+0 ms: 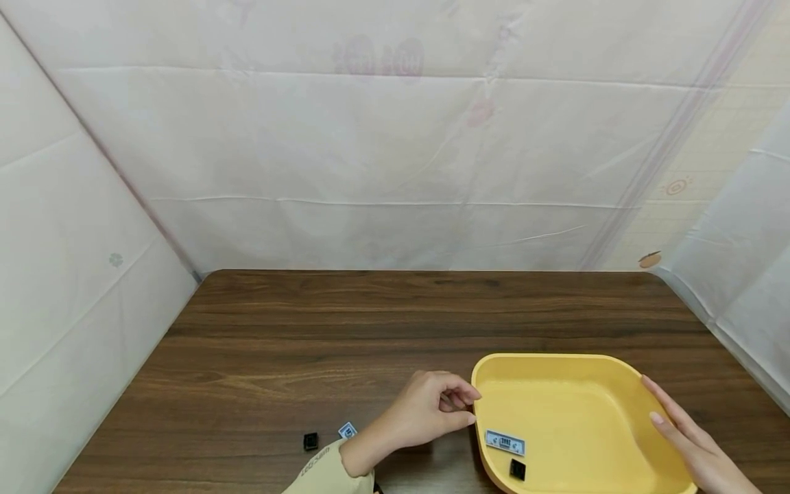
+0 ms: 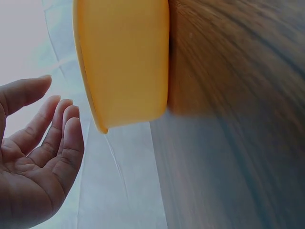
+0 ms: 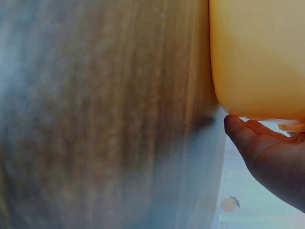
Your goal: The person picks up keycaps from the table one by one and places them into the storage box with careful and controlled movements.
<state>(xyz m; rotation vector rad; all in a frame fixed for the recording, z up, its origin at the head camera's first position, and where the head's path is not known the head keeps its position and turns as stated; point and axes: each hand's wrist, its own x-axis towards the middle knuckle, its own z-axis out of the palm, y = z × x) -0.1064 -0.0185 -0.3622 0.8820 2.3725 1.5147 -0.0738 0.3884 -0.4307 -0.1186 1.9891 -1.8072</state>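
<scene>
A yellow tray (image 1: 555, 358) with rounded corners rests on the wooden table. Inside, near its left wall, lie a pale blue rectangular piece (image 1: 505, 442) with dark print and a small black square piece (image 1: 517, 469). My left hand (image 1: 432, 409) is beside the tray's left rim, fingers loosely bent; in the left wrist view the same hand (image 2: 45, 157) has nothing between thumb and fingers. At the right side, my right hand (image 1: 691, 436) holds the tray's rim, thumb over the edge. The right wrist view shows its fingers (image 3: 243, 136) against the outer wall.
Another black square piece (image 1: 310, 441) lies on the table (image 1: 278, 343), left of my left sleeve (image 1: 336, 473). Beside it a pale blue printed piece (image 1: 348, 430) is partly covered by that arm. White sheeting (image 1: 370, 151) hangs behind and at both sides of the table.
</scene>
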